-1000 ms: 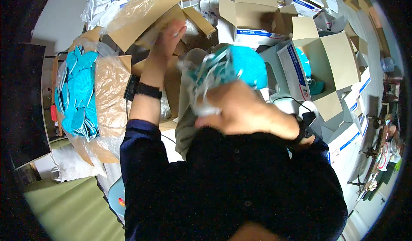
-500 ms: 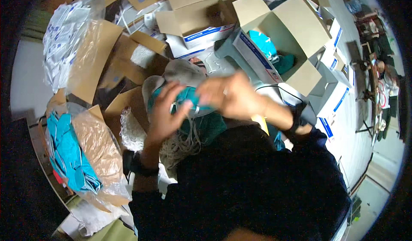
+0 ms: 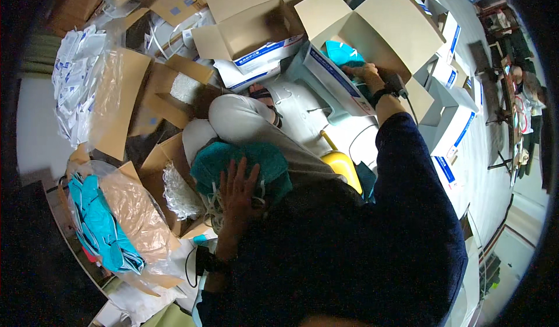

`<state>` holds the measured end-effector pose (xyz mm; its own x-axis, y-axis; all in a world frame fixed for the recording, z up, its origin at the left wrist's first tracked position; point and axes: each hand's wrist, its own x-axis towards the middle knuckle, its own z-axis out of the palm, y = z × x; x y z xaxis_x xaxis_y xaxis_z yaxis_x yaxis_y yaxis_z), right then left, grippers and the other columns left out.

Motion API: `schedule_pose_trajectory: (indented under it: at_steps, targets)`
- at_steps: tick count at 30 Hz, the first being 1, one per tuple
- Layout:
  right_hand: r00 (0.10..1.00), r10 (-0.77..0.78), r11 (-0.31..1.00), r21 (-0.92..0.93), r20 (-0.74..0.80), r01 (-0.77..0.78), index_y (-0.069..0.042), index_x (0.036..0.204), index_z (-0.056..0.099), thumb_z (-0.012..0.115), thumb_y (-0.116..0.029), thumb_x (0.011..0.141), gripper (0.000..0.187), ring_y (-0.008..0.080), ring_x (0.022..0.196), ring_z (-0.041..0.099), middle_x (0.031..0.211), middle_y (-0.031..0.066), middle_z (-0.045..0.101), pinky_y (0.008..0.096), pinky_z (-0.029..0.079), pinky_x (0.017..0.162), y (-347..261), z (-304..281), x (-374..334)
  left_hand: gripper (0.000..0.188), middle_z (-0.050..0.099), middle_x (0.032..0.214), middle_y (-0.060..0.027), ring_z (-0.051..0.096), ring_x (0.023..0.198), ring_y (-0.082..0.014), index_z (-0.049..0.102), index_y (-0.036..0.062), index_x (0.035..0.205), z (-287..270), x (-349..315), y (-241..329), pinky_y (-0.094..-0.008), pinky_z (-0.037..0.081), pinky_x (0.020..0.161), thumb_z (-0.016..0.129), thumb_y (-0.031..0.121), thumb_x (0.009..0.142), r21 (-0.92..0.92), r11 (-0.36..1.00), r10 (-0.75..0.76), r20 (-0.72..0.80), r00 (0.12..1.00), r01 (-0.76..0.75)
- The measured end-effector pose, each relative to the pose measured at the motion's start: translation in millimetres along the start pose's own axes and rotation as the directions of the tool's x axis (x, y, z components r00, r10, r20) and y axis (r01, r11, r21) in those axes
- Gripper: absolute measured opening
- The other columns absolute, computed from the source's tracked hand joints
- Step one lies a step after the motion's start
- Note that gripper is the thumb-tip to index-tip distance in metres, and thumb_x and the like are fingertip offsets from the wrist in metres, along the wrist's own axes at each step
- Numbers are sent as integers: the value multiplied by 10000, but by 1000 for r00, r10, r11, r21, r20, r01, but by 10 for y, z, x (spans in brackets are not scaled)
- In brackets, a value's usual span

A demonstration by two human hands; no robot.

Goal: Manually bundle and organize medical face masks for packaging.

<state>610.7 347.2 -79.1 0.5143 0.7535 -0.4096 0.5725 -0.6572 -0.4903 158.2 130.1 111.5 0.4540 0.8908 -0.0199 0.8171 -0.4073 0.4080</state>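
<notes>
Masks (image 3: 271, 159), teal, lie piled in the lap, pale straps hanging at their near side. On top rests the left hand (image 3: 237, 196), palm down, fingers spread wide, gripping nothing. Just left of the knees, a small carton (image 3: 163, 161) holds a tangle of white cord (image 3: 179, 193); beside it stands a plastic-lined box (image 3: 152, 219) with teal pieces (image 3: 102, 225). To the right of the thigh sits a yellow object (image 3: 342, 167). Farther out, the right hand (image 3: 367, 75) reaches inside a white-and-blue carton (image 3: 335, 78), by more teal masks (image 3: 342, 53); its fingers are partly hidden, so whether it holds one I cannot tell. Beyond stands another open carton (image 3: 209, 43), and white packets (image 3: 78, 82) heap at far left.
</notes>
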Motion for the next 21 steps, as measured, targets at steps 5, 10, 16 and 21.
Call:
schedule_pose_trajectory:
  at_steps: [5,10,16,21]
  targets:
    - [936,-100,912,407,338,-50,93,1132,583,886,-429,535,849,233,955,637,1103,160,645,322,490,872,-377,-283,-245,868,320,1466,-122,275,1361,-367,396,180,1394,58,13,-48,-559,206,1095,760,345,624,24,1000,8,5,1000,-8]
    - [969,-12,879,464,248,-108,72,1095,618,912,-353,510,781,210,947,641,1047,130,665,328,495,843,-429,-125,-70,852,327,1463,-118,270,1365,-358,402,169,1388,117,22,-26,-545,203,1099,767,339,637,64,998,-10,33,999,8]
    - [985,-159,946,296,72,131,28,942,684,839,-180,610,421,183,790,644,897,109,693,326,515,731,-258,202,274,836,326,1462,-124,267,1366,-357,396,162,1391,24,52,71,-538,193,1103,764,333,660,34,999,-26,24,999,26]
    - [871,-484,819,304,-88,486,26,829,696,768,-69,646,218,141,717,618,805,84,692,311,497,654,-120,7,501,833,319,1464,-136,263,1366,-362,390,155,1393,-136,70,99,-541,190,1102,762,334,670,-36,999,-29,59,998,31]
